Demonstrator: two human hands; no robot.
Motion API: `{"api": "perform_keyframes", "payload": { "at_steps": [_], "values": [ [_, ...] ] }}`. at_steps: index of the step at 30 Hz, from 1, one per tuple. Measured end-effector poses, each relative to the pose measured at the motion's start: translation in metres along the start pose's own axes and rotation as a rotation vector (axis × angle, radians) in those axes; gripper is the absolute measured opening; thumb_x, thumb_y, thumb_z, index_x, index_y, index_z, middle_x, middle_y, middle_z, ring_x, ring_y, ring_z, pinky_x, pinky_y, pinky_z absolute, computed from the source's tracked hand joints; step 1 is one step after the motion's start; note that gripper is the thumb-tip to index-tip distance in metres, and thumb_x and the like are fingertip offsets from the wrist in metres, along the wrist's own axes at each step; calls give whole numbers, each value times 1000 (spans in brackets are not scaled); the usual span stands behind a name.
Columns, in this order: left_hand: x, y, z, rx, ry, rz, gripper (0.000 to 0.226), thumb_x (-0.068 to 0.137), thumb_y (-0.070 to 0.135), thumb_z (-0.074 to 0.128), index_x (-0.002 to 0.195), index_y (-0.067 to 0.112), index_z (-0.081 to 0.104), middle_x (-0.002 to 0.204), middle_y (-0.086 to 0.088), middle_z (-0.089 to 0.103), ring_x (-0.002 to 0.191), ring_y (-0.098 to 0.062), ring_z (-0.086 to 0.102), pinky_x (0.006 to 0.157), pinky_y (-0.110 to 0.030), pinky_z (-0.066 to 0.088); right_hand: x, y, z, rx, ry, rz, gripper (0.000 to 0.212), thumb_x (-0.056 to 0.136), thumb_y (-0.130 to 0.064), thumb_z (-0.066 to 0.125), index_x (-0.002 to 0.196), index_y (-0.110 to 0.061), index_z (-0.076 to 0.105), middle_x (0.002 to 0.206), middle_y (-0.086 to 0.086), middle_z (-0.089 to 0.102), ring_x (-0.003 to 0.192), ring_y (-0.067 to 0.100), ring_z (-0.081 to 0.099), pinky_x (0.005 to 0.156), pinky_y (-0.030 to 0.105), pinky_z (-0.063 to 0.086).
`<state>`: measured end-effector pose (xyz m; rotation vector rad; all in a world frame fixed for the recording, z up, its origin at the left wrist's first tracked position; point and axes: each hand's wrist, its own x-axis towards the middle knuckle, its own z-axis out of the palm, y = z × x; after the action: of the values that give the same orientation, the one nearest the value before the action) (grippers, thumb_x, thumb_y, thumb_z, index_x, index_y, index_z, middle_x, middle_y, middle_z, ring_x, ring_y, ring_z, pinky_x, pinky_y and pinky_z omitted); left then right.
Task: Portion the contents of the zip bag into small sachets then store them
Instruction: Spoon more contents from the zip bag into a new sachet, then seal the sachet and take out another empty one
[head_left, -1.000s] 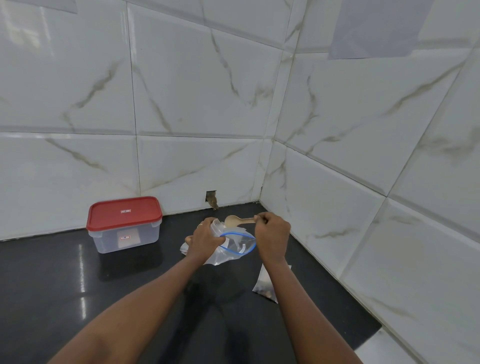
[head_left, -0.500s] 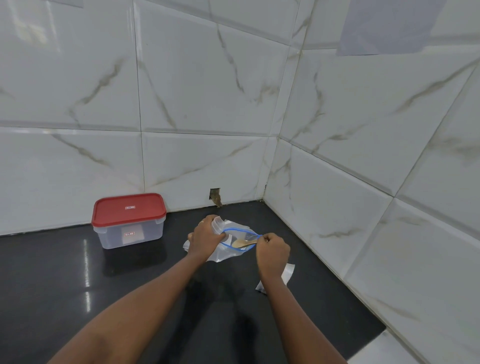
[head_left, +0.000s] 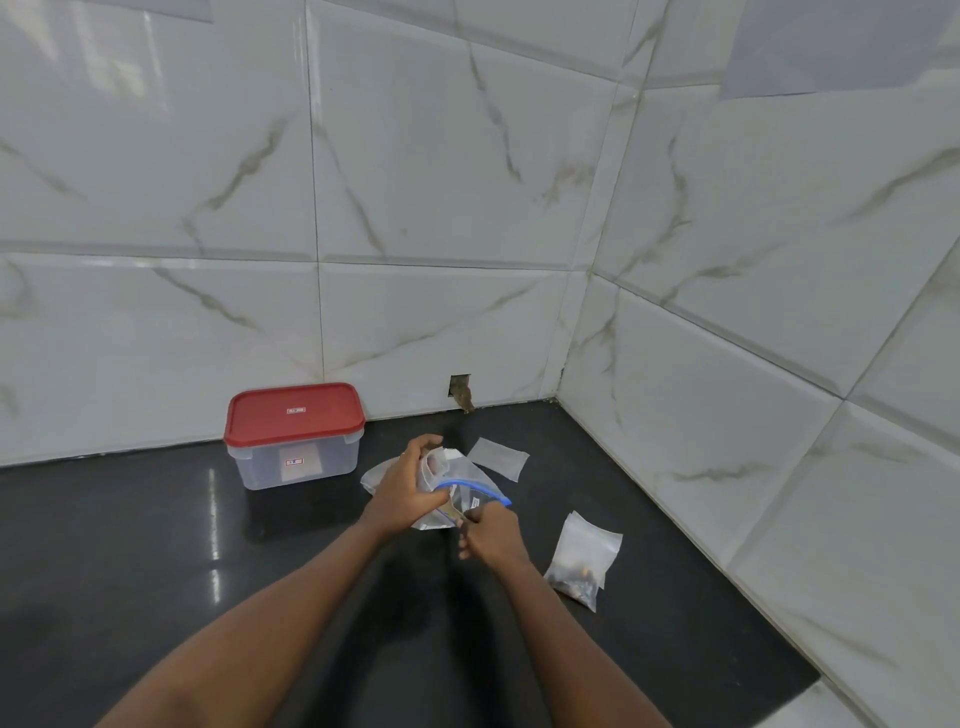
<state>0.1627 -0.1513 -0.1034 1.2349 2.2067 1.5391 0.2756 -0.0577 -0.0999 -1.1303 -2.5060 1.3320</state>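
left hand (head_left: 408, 491) grips the rim of the zip bag (head_left: 465, 499), fingers curled round the plastic, holding its blue-edged mouth open; bag sits mid-counter, just in front of both hands; right hand (head_left: 493, 535) is closed tight, pinching the handle of a wooden spoon (head_left: 453, 512) at the bag's mouth; spoon bowl is hidden; filled sachet (head_left: 582, 556) lies on the black counter (head_left: 156, 545) right of the right hand, apart from it; empty sachet (head_left: 500, 457) lies flat just behind the bag; clear container (head_left: 296, 460) with red lid (head_left: 293, 415) on stands left by the tiled wall (head_left: 441, 208), lid closed
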Motion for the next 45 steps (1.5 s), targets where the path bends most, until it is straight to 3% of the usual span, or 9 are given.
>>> {"api": "perform_keyframes", "payload": {
  "at_steps": [4,8,13,16,20,27,35,41,45],
  "values": [
    [0,5,-2,-24,10,35,58,83,14,66,132,16,35,123,2,46,111,-14,48,99,-31,42,-1,11,5,-67,3,-14,19,91,-18,60,97,-3,70,64,2,57,53,10,54,70,26,55],
    [8,19,4,-154,92,75,48,76,20,51,120,19,31,112,4,45,103,-14,50,94,-30,41,-12,24,-2,-115,316,-39,22,85,-31,65,97,-16,74,92,4,72,82,18,65,71,24,47],
    [22,55,22,-599,-51,-65,30,79,22,43,105,8,37,93,-10,54,82,-18,56,73,-30,48,-26,34,-26,170,575,-179,18,88,-22,64,92,-8,75,84,4,72,66,7,55,59,8,38],
    [24,68,45,-795,-163,-253,25,79,27,52,95,9,47,93,-19,55,87,-29,53,68,-35,43,-31,35,-39,368,589,-195,14,89,-20,63,93,-12,73,88,-2,64,77,8,57,70,8,41],
    [12,69,75,-685,-259,-338,11,92,22,50,87,14,57,93,-15,56,90,-31,55,74,-38,49,-30,39,-45,666,474,-130,12,94,-27,55,98,-20,63,104,2,63,94,19,63,83,38,55],
    [0,59,100,-532,-167,-334,15,91,23,57,103,16,63,104,-8,66,99,-24,64,91,-42,52,-31,54,-62,712,513,-17,13,92,-16,58,83,-17,67,82,9,69,78,32,69,65,42,60],
    [-2,50,115,-548,68,-473,3,85,13,65,87,14,66,89,-7,70,90,-24,66,84,-40,55,-32,57,-73,787,573,68,6,92,-5,57,89,-6,62,75,4,62,59,10,59,34,10,41],
    [1,54,117,-560,125,-468,8,89,12,59,86,15,67,90,-4,69,92,-23,64,85,-38,55,-27,64,-72,783,540,39,11,90,-8,61,82,-15,62,80,7,67,69,18,65,62,29,57],
    [4,55,117,-322,145,-410,9,91,17,57,84,14,64,84,-2,65,86,-20,61,81,-35,54,-23,64,-71,752,524,-8,18,90,-7,59,78,-19,60,79,8,66,70,18,60,60,29,51]
  ]
}}
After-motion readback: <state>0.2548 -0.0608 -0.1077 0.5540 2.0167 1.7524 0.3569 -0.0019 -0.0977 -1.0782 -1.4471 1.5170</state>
